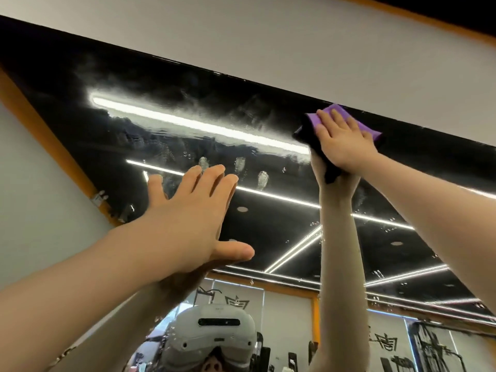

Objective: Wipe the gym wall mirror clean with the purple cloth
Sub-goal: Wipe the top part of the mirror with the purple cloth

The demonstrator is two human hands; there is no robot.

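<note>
Both forearms bare, no sleeves, left hand (188, 218) and right hand (341, 138) without rings or watch; grey headset (212, 334), dark sensor strip, reflected at 6 o'clock.

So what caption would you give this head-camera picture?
Right hand presses the purple cloth flat near the mirror's top edge; open left hand braces beside smudged fingerprints.
</note>
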